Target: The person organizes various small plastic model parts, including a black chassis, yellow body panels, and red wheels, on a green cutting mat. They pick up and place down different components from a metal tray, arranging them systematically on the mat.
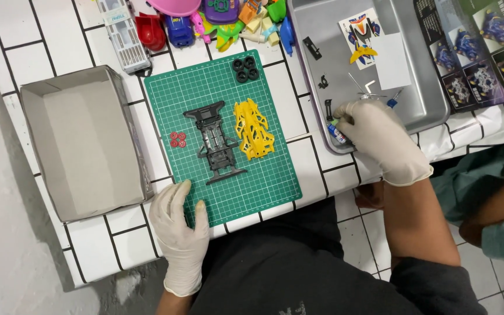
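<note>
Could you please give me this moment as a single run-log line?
left hand: flat on green cutting mat | right hand: reaching into metal tray, on small blue tube | mat: grey chassis, yellow body shell

Matt rubbery gloves on hands [179,227]; brushed metal tray [421,99]; glossy plastic yellow body [253,128]; matt cardboard box [83,146].

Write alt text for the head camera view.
A gloved right hand picks at a small tube in a metal tray. The gloved left hand rests on a green cutting mat holding a black toy car chassis and yellow body shell.
</note>
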